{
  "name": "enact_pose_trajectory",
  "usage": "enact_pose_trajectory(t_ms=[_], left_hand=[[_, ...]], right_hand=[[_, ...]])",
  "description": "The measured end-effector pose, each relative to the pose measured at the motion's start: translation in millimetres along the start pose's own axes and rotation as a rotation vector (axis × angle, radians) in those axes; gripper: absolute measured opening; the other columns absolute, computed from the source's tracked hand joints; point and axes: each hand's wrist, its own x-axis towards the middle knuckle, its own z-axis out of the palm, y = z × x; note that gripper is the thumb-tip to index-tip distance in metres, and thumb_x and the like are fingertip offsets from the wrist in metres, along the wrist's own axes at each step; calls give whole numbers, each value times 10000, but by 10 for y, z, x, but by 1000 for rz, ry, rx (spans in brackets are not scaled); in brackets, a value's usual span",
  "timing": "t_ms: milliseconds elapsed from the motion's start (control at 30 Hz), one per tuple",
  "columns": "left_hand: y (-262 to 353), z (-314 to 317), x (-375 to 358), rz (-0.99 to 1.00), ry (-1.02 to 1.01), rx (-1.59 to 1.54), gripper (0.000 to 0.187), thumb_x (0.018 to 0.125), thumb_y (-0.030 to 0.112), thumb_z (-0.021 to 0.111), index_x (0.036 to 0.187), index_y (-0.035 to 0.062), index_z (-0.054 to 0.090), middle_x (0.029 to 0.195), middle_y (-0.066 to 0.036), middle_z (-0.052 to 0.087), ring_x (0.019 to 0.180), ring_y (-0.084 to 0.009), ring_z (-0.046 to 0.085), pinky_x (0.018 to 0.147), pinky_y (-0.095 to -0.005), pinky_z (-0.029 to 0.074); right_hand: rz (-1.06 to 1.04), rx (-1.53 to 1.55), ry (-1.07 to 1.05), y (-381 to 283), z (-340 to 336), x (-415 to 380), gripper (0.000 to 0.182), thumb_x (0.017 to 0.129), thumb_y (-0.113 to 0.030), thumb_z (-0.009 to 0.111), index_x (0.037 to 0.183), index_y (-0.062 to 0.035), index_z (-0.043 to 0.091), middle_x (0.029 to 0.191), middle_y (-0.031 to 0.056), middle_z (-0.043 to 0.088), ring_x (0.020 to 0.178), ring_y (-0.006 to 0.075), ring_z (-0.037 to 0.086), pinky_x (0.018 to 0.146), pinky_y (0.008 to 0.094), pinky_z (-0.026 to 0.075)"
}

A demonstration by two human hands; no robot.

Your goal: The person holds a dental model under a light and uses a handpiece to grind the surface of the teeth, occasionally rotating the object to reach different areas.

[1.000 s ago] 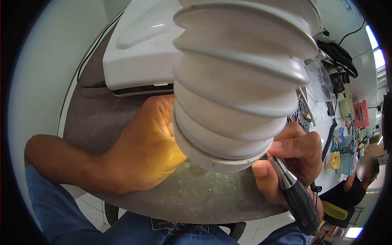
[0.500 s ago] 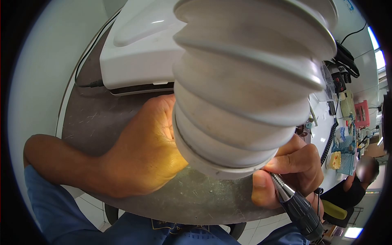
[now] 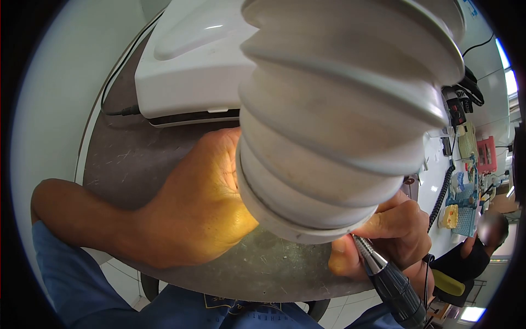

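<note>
A dark-bodied rotary handpiece [image 3: 390,282] with a ribbed metal nose is pinched in my right hand [image 3: 402,230]. Its tip end disappears behind a wide white corrugated hose [image 3: 329,126] that fills the middle of the view. From the left, my left hand [image 3: 211,211] reaches behind the hose mouth, lit yellow along its edge. The fingers of that hand are hidden, so whatever they hold is out of sight. Both hands are above the grey worktop [image 3: 263,263], which has fine pale dust on it.
A white machine [image 3: 186,82] with a black cable stands at the back left. On the right are a coiled black cord [image 3: 440,192], a blue basket [image 3: 464,219], a yellowish dental model [image 3: 450,216] and a pink basket [image 3: 485,153]. Another person [image 3: 471,255] sits farther off.
The hose appears slightly farther right in view. My right hand and the handpiece have shifted a little left, closer to the left hand, which has barely moved.
</note>
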Motion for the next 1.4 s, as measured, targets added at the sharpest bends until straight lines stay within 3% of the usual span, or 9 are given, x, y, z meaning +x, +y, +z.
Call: enact_pose_trajectory(t_ms=[67, 133, 267, 333, 567, 867, 933, 1033, 1400], left_hand=[[-92, 8, 17, -44, -4, 5, 332, 787, 6, 696, 1090, -24, 564, 1050, -63, 652, 1002, -102, 580, 907, -269, 444], [-355, 49, 81, 142, -34, -356, 335, 790, 2, 691, 1098, -27, 560, 1058, -61, 651, 1008, -98, 578, 910, -267, 442], [-400, -8, 64, 162, -53, -311, 329, 793, 9, 691, 1094, -27, 562, 1057, -60, 652, 1010, -96, 577, 911, -266, 442], [-354, -24, 41, 164, -47, -246, 326, 795, 12, 691, 1093, -26, 563, 1057, -60, 652, 1011, -95, 577, 912, -265, 441], [-23, 42, -27, 48, 27, 110, 316, 804, 34, 693, 1088, -27, 570, 1053, -61, 656, 1007, -89, 576, 911, -264, 446], [39, 6, -11, -108, -72, -277, 255, 845, 35, 652, 1089, -9, 589, 1036, -40, 660, 966, -83, 593, 876, -259, 477], [49, 5, -3, -131, -86, -146, 230, 864, 41, 631, 1087, -5, 593, 1027, -37, 661, 964, -82, 593, 872, -254, 478], [-245, 5, 68, -32, -171, -468, 216, 882, 47, 614, 1092, 0, 594, 1024, -33, 659, 962, -83, 594, 857, -253, 484], [-334, 14, 56, 23, -171, -488, 204, 895, 48, 600, 1093, 1, 596, 1017, -37, 660, 948, -86, 601, 831, -250, 492]], right_hand=[[-22, -10, -19, 42, 28, 20, 365, 753, -92, 809, 995, -51, 538, 1024, 251, 639, 975, 323, 657, 857, 438, 510], [-113, -17, 139, 72, 93, 41, 286, 665, 34, 803, 879, -7, 617, 755, 115, 652, 835, 311, 704, 639, 297, 568], [23, -17, -11, -6, 22, 21, 354, 752, -89, 809, 981, -50, 541, 1019, 238, 648, 971, 317, 662, 841, 424, 522], [-149, -43, 136, 76, 84, 60, 288, 661, 30, 807, 872, -6, 614, 765, 123, 652, 828, 310, 707, 629, 294, 570], [-232, -100, 237, 93, 119, 72, 312, 655, 30, 812, 893, -9, 615, 774, 126, 654, 808, 298, 712, 605, 286, 573], [-355, -204, 182, 83, 110, 35, 381, 637, 6, 833, 947, 5, 611, 800, 117, 633, 822, 306, 701, 604, 310, 599], [-167, -187, 92, 2, 93, -10, 354, 760, 4, 766, 1029, -98, 560, 935, 111, 601, 875, 237, 655, 754, 355, 546], [-166, -198, 79, -6, 90, 7, 388, 742, -12, 789, 1039, -102, 556, 932, 107, 602, 877, 237, 656, 752, 355, 548], [-185, -212, 58, 2, 75, 9, 450, 688, -33, 822, 1045, -104, 556, 949, 107, 599, 881, 240, 657, 745, 350, 554]])
